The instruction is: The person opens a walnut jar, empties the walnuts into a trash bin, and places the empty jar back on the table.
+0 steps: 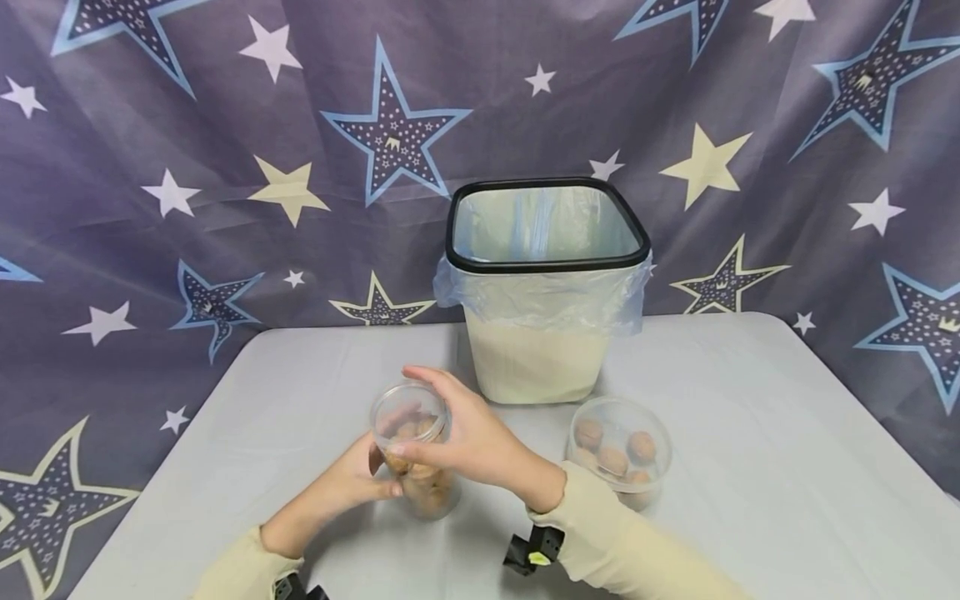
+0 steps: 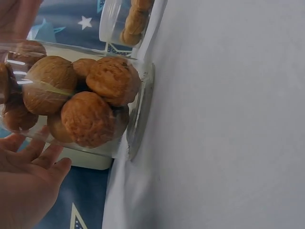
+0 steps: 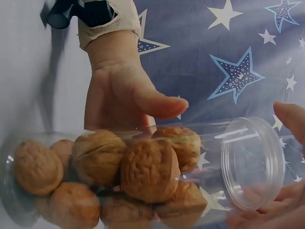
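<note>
A clear plastic jar [image 1: 430, 495] of walnuts stands at the near middle of the table, leaning slightly; no lid shows on its mouth. My left hand [image 1: 352, 477] holds its left side, with fingers behind it and the thumb in front. Curved round the jar's mouth is my right hand [image 1: 483, 433], its thumb across the near side of the rim and its fingers at the far side. Through the wall several walnuts [image 2: 88, 119] show, filling the lower part; the upper part near the rim [image 3: 257, 162] holds none. The palm of the right hand is hidden.
To the right is a second clear round container [image 1: 637, 492] with several walnuts in it. A white bin [image 1: 536, 358] with a black rim and a bluish liner stands at the back. The grey-white table [image 1: 787, 467] meets a star-patterned cloth [image 1: 480, 83] behind.
</note>
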`<action>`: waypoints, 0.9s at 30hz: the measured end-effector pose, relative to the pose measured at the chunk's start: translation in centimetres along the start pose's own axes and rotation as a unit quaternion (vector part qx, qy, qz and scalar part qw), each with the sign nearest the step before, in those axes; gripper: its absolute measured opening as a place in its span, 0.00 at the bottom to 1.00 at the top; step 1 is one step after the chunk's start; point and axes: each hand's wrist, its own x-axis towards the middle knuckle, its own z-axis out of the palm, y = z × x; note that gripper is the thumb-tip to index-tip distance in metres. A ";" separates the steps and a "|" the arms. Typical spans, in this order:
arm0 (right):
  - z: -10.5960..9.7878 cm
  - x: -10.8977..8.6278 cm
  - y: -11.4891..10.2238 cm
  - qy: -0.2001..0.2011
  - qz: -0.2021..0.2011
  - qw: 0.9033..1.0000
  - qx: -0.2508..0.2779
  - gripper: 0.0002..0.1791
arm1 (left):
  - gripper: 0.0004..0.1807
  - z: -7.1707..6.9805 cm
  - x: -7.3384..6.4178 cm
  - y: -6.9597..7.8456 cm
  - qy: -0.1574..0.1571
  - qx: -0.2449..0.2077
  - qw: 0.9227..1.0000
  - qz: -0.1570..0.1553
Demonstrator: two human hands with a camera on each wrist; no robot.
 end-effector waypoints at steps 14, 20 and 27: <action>0.5 0.7 -0.1 0.012 0.029 1.000 0.002 0.47 | 0.53 0.8 0.7 0.1 0.011 0.013 1.000 -0.009; 0.2 0.7 0.0 0.012 0.024 0.999 -0.019 0.46 | 0.48 1.2 0.8 0.1 0.018 0.014 1.000 -0.015; 0.1 0.6 0.2 0.035 0.016 0.999 -0.019 0.42 | 0.46 1.4 1.0 -0.2 0.010 0.011 1.000 -0.012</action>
